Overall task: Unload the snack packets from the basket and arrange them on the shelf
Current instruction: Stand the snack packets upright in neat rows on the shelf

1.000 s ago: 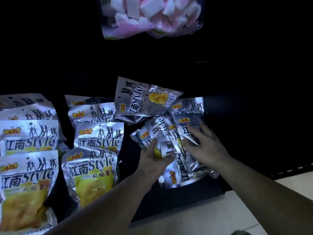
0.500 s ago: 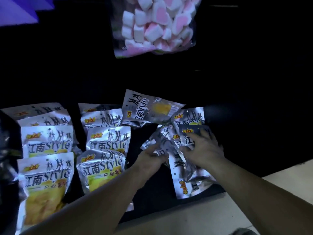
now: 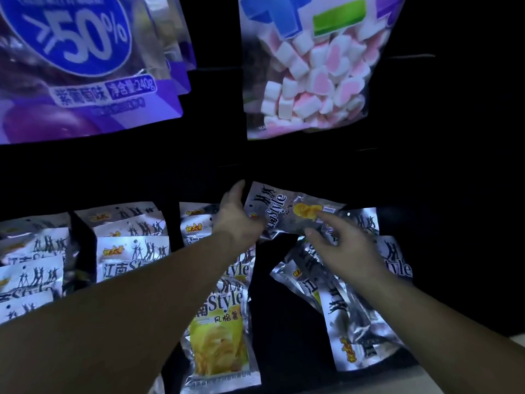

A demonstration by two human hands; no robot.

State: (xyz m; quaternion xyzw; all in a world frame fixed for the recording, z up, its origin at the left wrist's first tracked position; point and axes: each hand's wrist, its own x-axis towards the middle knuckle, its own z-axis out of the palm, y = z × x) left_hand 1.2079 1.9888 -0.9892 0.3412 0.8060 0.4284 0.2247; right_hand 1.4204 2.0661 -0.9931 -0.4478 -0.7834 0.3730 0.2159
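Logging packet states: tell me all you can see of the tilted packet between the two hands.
The tilted snack packet is a silver foil pouch with black dancing silhouettes, "Style" lettering and a yellow crisp picture. It sits slanted sideways at the back, above a jumble of like packets. The left hand grips its left end; the right hand, fingers straight, is at its lower right edge.

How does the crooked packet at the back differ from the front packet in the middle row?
The crooked packet sits turned sideways, far back, with the left hand at its edge. The front packet lies straight, print upright, with no hand on it. Both are the same silver chip packet.
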